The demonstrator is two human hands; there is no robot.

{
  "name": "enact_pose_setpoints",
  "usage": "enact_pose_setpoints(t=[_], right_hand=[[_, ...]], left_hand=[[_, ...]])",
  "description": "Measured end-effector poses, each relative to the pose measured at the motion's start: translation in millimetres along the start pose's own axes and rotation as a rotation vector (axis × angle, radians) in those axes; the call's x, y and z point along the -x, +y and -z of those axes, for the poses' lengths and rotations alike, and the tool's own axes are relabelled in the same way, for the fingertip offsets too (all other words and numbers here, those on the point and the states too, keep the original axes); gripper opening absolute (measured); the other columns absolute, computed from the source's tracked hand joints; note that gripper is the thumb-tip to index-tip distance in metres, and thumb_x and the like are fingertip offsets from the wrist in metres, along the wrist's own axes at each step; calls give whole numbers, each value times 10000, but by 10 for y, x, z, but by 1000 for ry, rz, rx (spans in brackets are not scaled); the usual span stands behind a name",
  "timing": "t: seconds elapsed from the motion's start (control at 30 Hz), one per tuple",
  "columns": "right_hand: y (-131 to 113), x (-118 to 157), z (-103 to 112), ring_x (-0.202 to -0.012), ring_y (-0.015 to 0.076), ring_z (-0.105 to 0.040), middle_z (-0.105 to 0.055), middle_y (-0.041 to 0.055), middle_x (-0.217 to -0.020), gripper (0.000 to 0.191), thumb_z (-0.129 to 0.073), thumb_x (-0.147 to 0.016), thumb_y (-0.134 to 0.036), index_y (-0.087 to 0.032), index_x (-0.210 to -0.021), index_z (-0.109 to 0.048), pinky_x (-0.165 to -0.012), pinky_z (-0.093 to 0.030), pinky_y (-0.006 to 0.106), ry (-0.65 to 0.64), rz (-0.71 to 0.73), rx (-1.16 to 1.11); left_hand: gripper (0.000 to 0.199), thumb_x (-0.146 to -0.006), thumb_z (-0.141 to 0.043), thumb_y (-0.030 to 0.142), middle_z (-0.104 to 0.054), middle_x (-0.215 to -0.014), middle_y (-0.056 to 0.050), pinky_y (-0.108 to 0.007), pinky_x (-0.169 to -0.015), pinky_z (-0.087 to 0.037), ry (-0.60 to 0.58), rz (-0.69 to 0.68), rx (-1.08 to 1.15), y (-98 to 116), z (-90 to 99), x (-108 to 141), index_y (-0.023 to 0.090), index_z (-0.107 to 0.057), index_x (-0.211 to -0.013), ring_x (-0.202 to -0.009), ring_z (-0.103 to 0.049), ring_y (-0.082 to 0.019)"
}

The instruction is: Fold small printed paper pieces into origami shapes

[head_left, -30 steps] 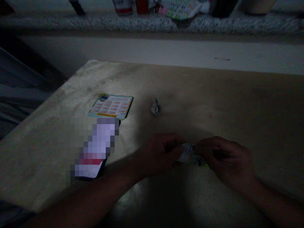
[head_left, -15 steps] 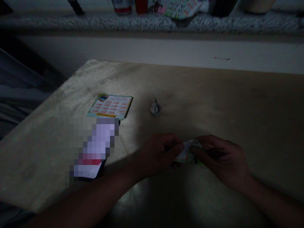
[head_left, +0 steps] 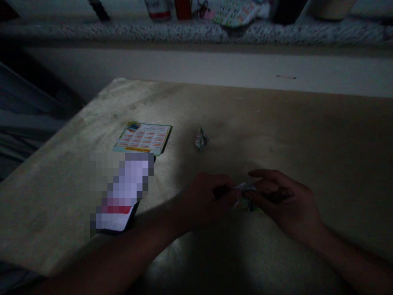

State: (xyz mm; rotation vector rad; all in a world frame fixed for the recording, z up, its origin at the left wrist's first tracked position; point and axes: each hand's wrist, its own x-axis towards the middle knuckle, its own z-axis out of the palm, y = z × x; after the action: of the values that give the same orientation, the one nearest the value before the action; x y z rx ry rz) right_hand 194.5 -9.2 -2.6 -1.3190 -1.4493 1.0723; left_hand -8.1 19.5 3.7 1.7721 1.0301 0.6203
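Observation:
Between my hands, above the near part of the table point(head_left: 294, 135), is a small printed paper point(head_left: 245, 198) with green and white print. My left hand point(head_left: 211, 200) pinches its left side between thumb and fingers. My right hand point(head_left: 285, 200) grips the right side with the thumb, its index finger raised and extended over the top. A small folded paper piece point(head_left: 202, 140) stands on the table beyond my left hand. Dim light hides the folds of the held paper.
A phone point(head_left: 125, 192) with a blurred screen lies at the left, below a stack of printed cards point(head_left: 143, 137). Behind the table, a speckled stone ledge point(head_left: 190, 33) holds a can point(head_left: 158, 9), a red object point(head_left: 183, 9) and a crumpled printed packet point(head_left: 236, 12).
The held paper has been bent smaller, and less of its white face shows. My right index finger has lifted and straightened, while my left hand has hardly moved.

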Motion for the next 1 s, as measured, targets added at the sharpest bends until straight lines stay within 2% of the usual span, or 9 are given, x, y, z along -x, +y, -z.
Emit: enact_pose_setpoints(t=[0.17, 0.23, 0.37, 0.43, 0.53, 0.73, 1.0], right_hand=[[27, 47, 0, -598, 106, -745, -793, -35, -746, 362, -756, -807, -144, -231, -1146, -661, -546, -588, 135, -100, 74, 90], [26, 50, 11, -618, 109, -748, -803, -18, -795, 349, -744, -816, -144, -224, -1147, -669, -553, -589, 141, -101, 111, 130], [2, 22, 48, -590, 108, -728, -791, -3, -761, 140, -650, -866, -131, -213, -938, -738, -529, -569, 157, -110, 181, 190], [-18, 9, 61, -527, 106, -695, -768, -10, -688, 147, -635, -859, -121, -213, -849, -749, -479, -538, 165, -119, 197, 235], [-55, 8, 64, -506, 118, -684, -761, -10, -663, 150, -646, -840, -117, -216, -816, -756, -455, -523, 186, -101, 214, 308], [-87, 33, 62, -521, 133, -696, -775, -1, -699, 133, -639, -876, -174, -215, -878, -766, -456, -536, 207, -94, 197, 324], [-111, 12, 54, -520, 105, -698, -768, -21, -670, 188, -635, -842, -90, -212, -868, -776, -482, -543, 159, -99, 184, 253]], left_hand=[[159, -910, -647, 259, -671, -749, -16, -217, -611, -441, 118, -284, -134, 15, 9, -23, 129, -725, -954, -655, -602, -109], [118, -931, -615, 193, -673, -734, -5, -211, -638, -449, 157, -363, -161, -2, -2, -14, 136, -718, -930, -662, -613, -100], [107, -948, -598, 183, -689, -782, -10, -204, -641, -461, 176, -425, -226, -46, -23, 22, 151, -699, -962, -695, -627, -103], [117, -960, -572, 187, -675, -777, -18, -208, -624, -455, 169, -496, -270, -59, -33, 37, 144, -681, -953, -689, -606, -109], [115, -958, -546, 155, -659, -779, -35, -227, -636, -457, 161, -603, -321, -60, -47, 50, 130, -654, -928, -693, -576, -121], [97, -929, -556, 102, -659, -783, -27, -227, -636, -459, 208, -636, -365, -32, -38, 71, 145, -634, -965, -684, -563, -116], [85, -924, -571, 107, -646, -770, -31, -217, -631, -451, 223, -645, -347, -45, -35, 81, 129, -649, -949, -679, -566, -113]])
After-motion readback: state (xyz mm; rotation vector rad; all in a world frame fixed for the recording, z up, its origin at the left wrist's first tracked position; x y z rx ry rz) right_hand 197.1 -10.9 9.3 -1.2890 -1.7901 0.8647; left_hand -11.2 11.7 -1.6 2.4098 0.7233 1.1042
